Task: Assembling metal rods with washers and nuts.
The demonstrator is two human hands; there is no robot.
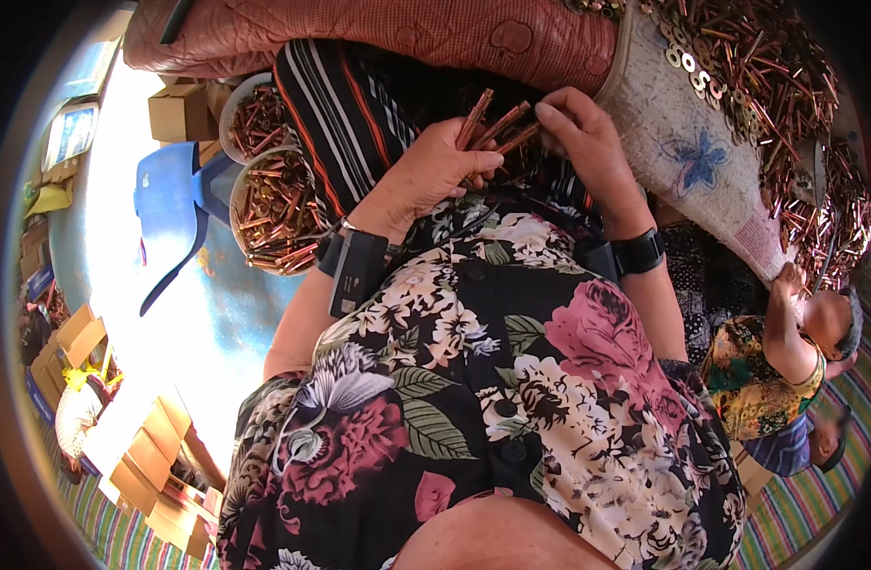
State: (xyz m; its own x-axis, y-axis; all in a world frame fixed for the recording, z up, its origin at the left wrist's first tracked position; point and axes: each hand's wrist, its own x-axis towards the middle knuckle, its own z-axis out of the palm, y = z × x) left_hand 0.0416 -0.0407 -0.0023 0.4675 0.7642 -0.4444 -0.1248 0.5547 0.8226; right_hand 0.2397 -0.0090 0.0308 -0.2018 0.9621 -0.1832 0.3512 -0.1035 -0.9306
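Note:
My left hand (440, 166) is closed around several copper-coloured metal bolts (475, 118), whose ends fan out above the thumb and toward the right. Close beside them, my right hand (587, 138) has its thumb and fingers curled together near the bolt tips. Whatever sits between those fingertips is too small or hidden to make out. Both hands are over my lap, in front of a dark cloth with orange and white stripes (345, 123). At the left, two white buckets (234, 211) hold more of these bolts.
A reddish quilted pad (435, 38) and a worn whitish cloth (663, 123) lie ahead. A large heap of bolts (754, 57) with flat washers (692, 68) rises at the far right. A blue chair (169, 199) and cardboard boxes (155, 446) stand left. Another person (768, 361) sits at the right.

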